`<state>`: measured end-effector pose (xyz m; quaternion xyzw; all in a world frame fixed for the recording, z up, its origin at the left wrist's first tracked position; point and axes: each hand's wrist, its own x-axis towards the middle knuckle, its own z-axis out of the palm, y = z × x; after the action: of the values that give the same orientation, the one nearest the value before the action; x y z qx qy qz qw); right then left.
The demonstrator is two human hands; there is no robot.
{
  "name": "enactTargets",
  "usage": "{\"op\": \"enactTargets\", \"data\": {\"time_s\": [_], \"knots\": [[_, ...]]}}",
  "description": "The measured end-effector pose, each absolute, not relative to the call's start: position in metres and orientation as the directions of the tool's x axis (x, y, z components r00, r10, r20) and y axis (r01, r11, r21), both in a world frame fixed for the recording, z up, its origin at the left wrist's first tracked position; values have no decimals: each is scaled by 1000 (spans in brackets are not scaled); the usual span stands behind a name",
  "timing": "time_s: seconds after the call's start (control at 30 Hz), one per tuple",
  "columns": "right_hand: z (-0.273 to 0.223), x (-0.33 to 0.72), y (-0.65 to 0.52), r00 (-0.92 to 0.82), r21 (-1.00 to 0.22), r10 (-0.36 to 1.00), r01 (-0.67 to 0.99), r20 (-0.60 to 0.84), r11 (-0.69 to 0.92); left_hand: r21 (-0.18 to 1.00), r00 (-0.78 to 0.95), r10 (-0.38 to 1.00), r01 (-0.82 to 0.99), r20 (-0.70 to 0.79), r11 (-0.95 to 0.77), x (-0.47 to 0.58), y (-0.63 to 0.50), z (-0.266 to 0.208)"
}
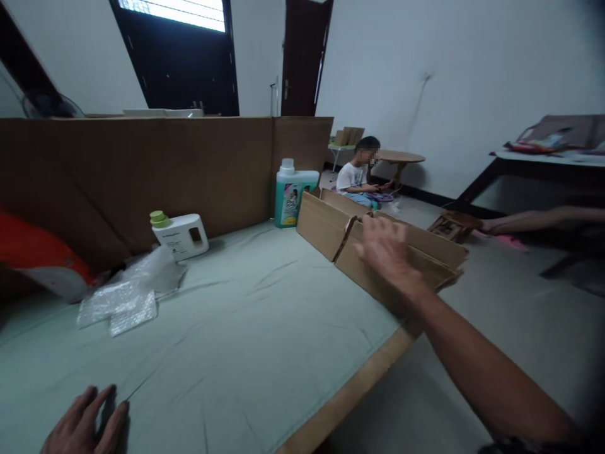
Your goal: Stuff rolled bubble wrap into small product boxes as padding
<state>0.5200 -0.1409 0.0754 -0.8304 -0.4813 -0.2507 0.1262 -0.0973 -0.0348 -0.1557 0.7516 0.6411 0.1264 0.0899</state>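
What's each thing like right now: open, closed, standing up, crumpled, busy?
Teal bottle: capped, standing
White bottle: green cap on, standing
Bubble wrap: crumpled, lying on the table
Cardboard boxes: open on top
Black double door: looks shut
Left hand: empty, fingers spread
Right hand: at the boxes, grip unclear

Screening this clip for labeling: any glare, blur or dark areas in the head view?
Head view: window glares at the top; right hand looks soft, possibly motion blur; bubble wrap shows pale glints; white bottle's small print is unreadable; right-hand corners fade dark.
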Motion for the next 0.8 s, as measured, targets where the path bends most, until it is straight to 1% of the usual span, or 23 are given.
{"op": "enactTargets", "data": {"time_s": [0.03,0.1,0.17,0.27,0.37,0.43,0.47,0.53,0.6,0.63,0.67,0.7,0.73,0.77,0.8], "knots": [[80,535,-150,462,45,730,830,503,-556,372,91,987,919,129,-133,-91,-40,-147],[83,553,-166,497,78,750,809,437,-582,504,-3,974,856,225,-113,-81,-47,-132],[82,555,-180,449,88,797,848,404,-522,544,-23,964,829,267,-131,-74,-50,-123],[75,530,-192,314,115,869,917,382,-382,546,-30,941,821,336,-168,-70,-53,-117],[71,474,-192,111,121,926,979,360,-164,554,-9,920,801,392,-228,-61,-62,-111],[75,425,-187,-93,120,925,991,369,51,576,47,917,765,397,-289,-48,-73,-105],[79,400,-184,-206,117,900,978,385,174,592,81,914,738,397,-323,-40,-80,-102],[89,355,-180,-415,92,802,904,430,418,621,152,904,680,400,-390,-25,-94,-95],[100,327,-181,-531,31,685,801,498,598,645,220,890,623,399,-443,-13,-106,-89],[103,321,-183,-543,-2,642,763,542,647,658,249,886,598,391,-458,-9,-111,-87],[103,321,-184,-518,-35,612,746,598,665,671,270,884,576,383,-467,-7,-115,-86],[101,326,-185,-445,-77,598,757,667,649,684,282,883,560,375,-468,-5,-119,-86],[96,335,-185,-321,-139,594,789,737,598,696,285,885,547,367,-465,-4,-123,-86],[87,346,-184,-155,-227,597,827,787,515,706,286,887,537,362,-461,-3,-125,-86],[75,358,-183,35,-345,605,847,796,405,713,287,888,529,360,-460,-2,-128,-87]]}}
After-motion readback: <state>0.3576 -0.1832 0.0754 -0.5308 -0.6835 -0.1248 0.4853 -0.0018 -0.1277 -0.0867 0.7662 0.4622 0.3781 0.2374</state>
